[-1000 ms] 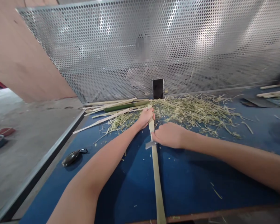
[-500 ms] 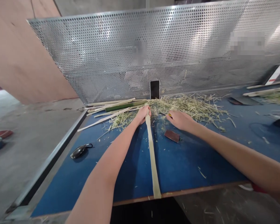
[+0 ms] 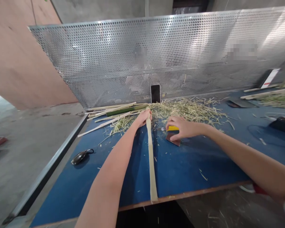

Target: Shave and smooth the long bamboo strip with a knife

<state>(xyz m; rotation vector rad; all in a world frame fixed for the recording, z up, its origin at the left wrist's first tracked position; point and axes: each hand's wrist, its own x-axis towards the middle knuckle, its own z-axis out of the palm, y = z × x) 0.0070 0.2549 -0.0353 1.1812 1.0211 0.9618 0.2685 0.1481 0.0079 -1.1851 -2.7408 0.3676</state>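
Observation:
My left hand (image 3: pixel 143 119) is closed around the far end of a pale, flat bamboo strip (image 3: pixel 152 171). The strip runs toward me along the blue table, its near end at the front edge. To the right, my right hand (image 3: pixel 180 127) is arched over a yellow utility knife (image 3: pixel 173 128), with thumb and fingers apart. The knife's blade points left. My right thumb is at a brown rectangular piece, apparently sandpaper (image 3: pixel 174 142), and partly covers it.
Bamboo shavings (image 3: pixel 192 109) heap behind my hands. Bamboo strips and a green piece (image 3: pixel 123 110) lie back left. A phone (image 3: pixel 155 93) leans on the perforated metal screen (image 3: pixel 104 63). A black oval object with a loop (image 3: pixel 79 157) sits left; a dark object (image 3: pixel 283 125) lies right.
My right hand has come nearer to me and its grip on the yellow knife has loosened, with the thumb now at the brown piece. My left hand keeps holding the bamboo strip.

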